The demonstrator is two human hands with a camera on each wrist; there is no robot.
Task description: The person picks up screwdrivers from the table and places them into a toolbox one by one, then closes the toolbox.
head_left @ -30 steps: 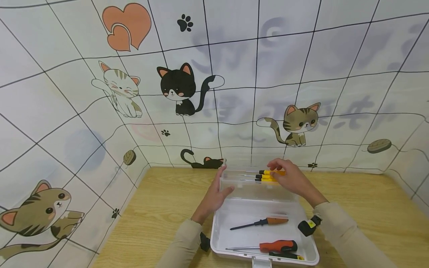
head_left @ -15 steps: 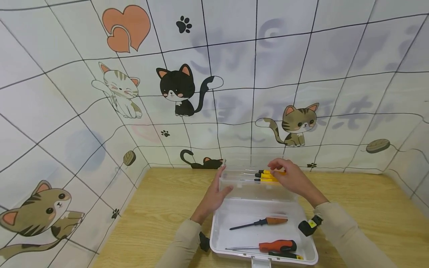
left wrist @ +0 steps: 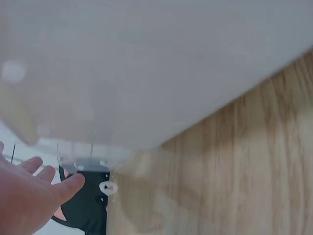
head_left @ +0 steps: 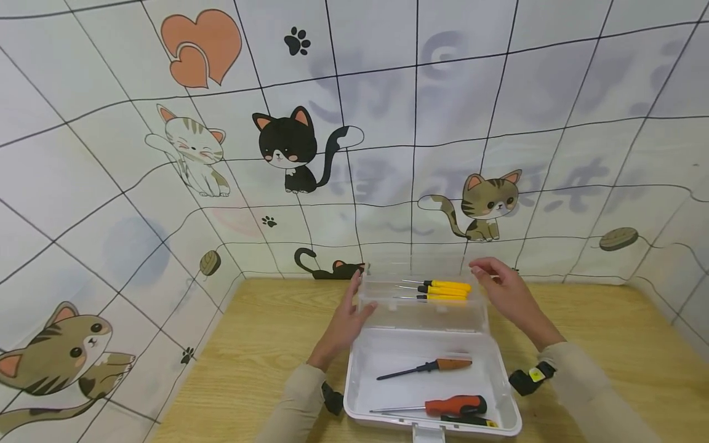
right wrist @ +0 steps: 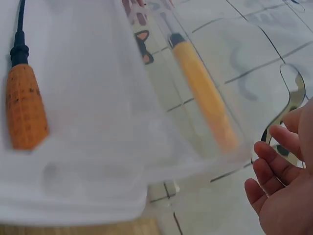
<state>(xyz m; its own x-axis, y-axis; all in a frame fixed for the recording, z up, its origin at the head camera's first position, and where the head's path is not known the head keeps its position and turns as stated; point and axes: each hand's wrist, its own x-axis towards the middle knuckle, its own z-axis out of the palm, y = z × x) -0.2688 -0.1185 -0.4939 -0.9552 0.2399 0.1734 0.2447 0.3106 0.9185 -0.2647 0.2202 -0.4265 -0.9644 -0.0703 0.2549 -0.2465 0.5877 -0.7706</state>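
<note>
A white toolbox [head_left: 421, 389] with a see-through lid compartment [head_left: 423, 315] stands raised on the table. In that compartment lie several small screwdrivers [head_left: 448, 288] with yellow handles. My left hand [head_left: 343, 323] rests against the compartment's left side, fingers extended and thumb in front. At the right edge hovers my right hand [head_left: 506, 295], fingers loosely bent and holding nothing; the right wrist view shows its fingertips apart from the clear plastic. In the box body lie a screwdriver with an orange-brown handle [head_left: 453, 364] and one with a red and black handle [head_left: 456, 405].
A black and yellow handled tool [head_left: 469, 421] lies along the box's front wall. The latch [head_left: 429, 434] hangs at the front. The wooden table [head_left: 266, 351] meets a cat-patterned cloth wall [head_left: 388, 172] behind the box.
My right hand has let go of the yellow screwdrivers and moved right, leaving them in the lid compartment. The left hand stays at the lid's left side.
</note>
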